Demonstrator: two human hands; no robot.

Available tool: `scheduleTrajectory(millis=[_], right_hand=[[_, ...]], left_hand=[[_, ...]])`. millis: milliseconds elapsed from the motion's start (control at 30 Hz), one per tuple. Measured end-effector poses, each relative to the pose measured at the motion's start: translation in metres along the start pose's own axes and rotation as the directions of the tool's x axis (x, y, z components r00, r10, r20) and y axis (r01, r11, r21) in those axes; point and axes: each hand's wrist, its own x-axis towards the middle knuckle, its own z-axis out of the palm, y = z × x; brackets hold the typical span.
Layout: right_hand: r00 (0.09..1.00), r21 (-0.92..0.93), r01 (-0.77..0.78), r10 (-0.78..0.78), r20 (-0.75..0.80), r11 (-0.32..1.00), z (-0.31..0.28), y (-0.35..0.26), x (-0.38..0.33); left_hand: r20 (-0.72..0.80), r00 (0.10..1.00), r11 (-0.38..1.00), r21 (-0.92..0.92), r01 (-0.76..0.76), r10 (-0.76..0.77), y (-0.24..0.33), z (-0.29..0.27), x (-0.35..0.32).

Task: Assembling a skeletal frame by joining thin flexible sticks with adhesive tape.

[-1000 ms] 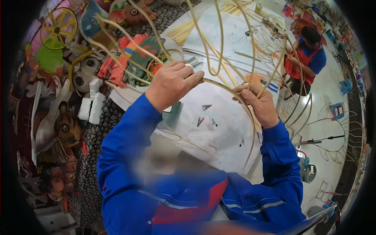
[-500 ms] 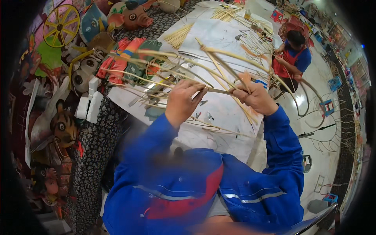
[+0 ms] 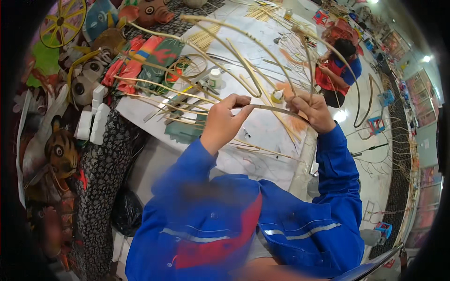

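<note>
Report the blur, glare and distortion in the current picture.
Head view: fisheye distortion bends straight edges toward the rim; head view: glare whitens part of the glossy pale floor; head view: blur smears the left side of the blue, red-panelled cloth jacket, while the bare left hand, bare right hand and thin, curved brown strip look sharper.

No lettering or number is legible. Any label on the far white bottle is too small to read.
</note>
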Motion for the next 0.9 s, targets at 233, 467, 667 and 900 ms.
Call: scheduleTrajectory(millis=[233, 467, 667, 900], right_hand=[[0.995, 0.076, 0.100, -0.102, 0.015, 0.992, -0.006, -0.018, -0.009], [0.995, 0.054, 0.103, -0.102, -0.022, 0.993, -0.006, -0.014, -0.015], [0.962, -0.036, 0.262, -0.263, -0.066, 0.965, -0.006, -0.014, -0.023], [0.965, 0.091, 0.173, -0.150, -0.216, 0.981, -0.027, 0.003, -0.018]], left_hand=[[0.048, 0.999, 0.989, -0.147, 0.032, -0.025, -0.004, 0.014, 0.010], [0.162, 0.983, 0.910, -0.388, 0.144, -0.087, 0.004, 0.023, 0.012], [0.260, 0.961, 0.883, -0.423, 0.203, -0.096, 0.000, 0.026, 0.017], [0.445, 0.889, 0.954, -0.206, 0.215, -0.104, 0.017, 0.011, 0.026]])
